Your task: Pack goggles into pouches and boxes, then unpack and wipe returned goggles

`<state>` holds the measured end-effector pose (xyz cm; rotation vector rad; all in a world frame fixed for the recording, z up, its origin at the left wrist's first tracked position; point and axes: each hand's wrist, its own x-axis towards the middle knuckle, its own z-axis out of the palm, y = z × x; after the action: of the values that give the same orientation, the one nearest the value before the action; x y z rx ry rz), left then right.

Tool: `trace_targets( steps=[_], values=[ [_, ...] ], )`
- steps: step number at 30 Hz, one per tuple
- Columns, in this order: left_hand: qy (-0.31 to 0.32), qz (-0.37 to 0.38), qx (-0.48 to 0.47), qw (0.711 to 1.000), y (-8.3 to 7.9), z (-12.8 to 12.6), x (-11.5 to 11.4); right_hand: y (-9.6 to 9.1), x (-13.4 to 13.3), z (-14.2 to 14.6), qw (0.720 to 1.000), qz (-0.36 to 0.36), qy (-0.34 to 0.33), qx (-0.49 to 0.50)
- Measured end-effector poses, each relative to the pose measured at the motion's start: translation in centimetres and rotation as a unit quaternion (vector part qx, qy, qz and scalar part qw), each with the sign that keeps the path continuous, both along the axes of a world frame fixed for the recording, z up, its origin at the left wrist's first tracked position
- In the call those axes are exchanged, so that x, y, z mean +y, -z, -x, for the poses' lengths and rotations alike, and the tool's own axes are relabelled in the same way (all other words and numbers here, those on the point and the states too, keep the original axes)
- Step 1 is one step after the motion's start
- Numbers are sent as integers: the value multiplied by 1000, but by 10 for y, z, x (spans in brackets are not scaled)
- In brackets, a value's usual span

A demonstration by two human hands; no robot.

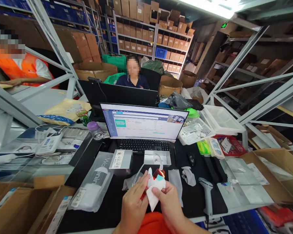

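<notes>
In front of my body, my left hand is closed around what look like sunglasses with a shiny orange mirrored lens and pale curved arms. My right hand pinches a white wiping cloth against the lens. The cloth and fingers hide much of the frame. Just beyond the hands lies an open small white box. To its left stands a closed silver-white box. Grey pouches rest on the black mat beside and under the hands.
A monitor stands behind a keyboard. A frosted plastic bag lies left; a mouse and barcode scanner lie right. Cardboard boxes flank the desk. A co-worker sits opposite; another person is far left.
</notes>
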<state>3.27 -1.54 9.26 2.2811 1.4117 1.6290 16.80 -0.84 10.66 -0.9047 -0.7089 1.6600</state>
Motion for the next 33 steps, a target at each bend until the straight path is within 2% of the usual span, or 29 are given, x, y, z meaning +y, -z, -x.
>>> trace_targets(
  steps=[3, 6, 8, 11, 14, 17, 20, 22, 25, 28, 31, 33],
  values=[
    [5, -20, 17, 1000, -4, 0, 0, -15, 18, -11, 994, 53, -43, 81],
    [-1, -41, 36, 999, -6, 0, 0, -25, 30, -16, 989, 78, -31, 123],
    [-13, -46, 33, 998, -5, 0, 1, -20, 25, -10, 993, 56, -6, 102],
    [-25, -26, 17, 999, -2, 2, 2, -4, 6, 2, 999, 6, 24, 30],
    [-12, -9, 8, 1000, -1, 1, 3, 5, 3, -2, 1000, 1, -12, 18],
    [8, -10, 19, 1000, -6, -1, 5, -2, 23, -21, 994, 46, -70, 65],
    [26, -7, 36, 999, -11, -3, 5, -10, 38, -33, 987, 88, -71, 114],
    [21, -5, 44, 999, -12, -3, 5, -10, 33, -27, 989, 83, -34, 120],
    [-3, -15, 44, 999, -7, -3, 2, -4, 11, -10, 996, 29, 7, 86],
    [-8, -20, 42, 999, -3, -4, -1, 0, 0, -7, 998, 3, -30, 55],
    [6, -7, 56, 998, -5, -4, -3, -5, 13, -23, 992, 55, -79, 82],
    [23, 0, 66, 998, -8, -2, -3, -9, 25, -34, 985, 97, -75, 123]
  ],
)
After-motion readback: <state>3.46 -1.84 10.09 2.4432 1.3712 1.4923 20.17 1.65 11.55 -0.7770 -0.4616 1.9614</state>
